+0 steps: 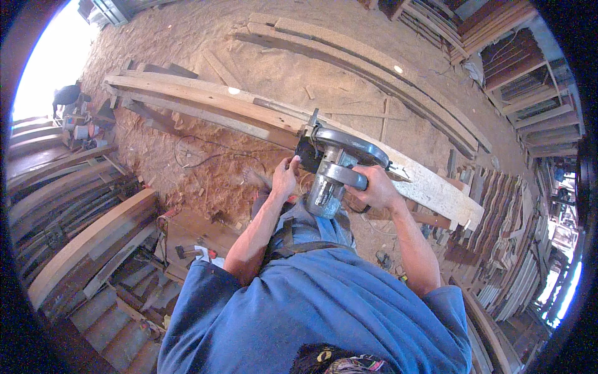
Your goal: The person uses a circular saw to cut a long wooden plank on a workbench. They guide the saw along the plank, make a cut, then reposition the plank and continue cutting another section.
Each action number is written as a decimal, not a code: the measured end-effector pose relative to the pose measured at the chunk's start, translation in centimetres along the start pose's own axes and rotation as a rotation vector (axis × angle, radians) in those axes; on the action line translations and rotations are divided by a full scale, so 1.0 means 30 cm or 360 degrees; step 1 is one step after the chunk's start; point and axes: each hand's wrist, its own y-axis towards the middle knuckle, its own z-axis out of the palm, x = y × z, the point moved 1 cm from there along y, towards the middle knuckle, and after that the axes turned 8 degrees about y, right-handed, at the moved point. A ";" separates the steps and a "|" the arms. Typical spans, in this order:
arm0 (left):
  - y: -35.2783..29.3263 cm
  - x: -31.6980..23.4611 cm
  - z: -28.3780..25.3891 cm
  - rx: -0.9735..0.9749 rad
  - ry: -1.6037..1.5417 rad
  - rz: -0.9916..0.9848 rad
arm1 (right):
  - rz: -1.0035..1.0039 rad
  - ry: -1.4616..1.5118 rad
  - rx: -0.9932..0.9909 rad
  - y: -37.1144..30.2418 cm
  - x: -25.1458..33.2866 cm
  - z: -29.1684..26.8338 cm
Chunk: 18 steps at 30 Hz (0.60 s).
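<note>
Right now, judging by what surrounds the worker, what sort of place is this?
Probably a woodworking shop or timber yard: the right hand grips a circular saw, stacked boards line the left side, and what looks like sawdust covers the ground.

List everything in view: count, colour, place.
circular saw: 1, grey and black, centre
beams: several, pale brown, upper left to right
stacked timber: many pieces, brown, left
wavy-edged slats: many, brown, right
stored wood: many pieces, brown, upper right
sawdust: uncountable, tan, across the upper middle
shirt: 1, blue, lower centre
trousers: 1 pair, blue, below the saw
left hand: 1, bare, beside the saw
right hand: 1, bare, gripping the saw
</note>
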 end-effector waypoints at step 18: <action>0.031 0.051 0.012 -0.0022 0.0031 0.0038 | -0.0009 0.0033 0.0013 0.003 0.000 -0.002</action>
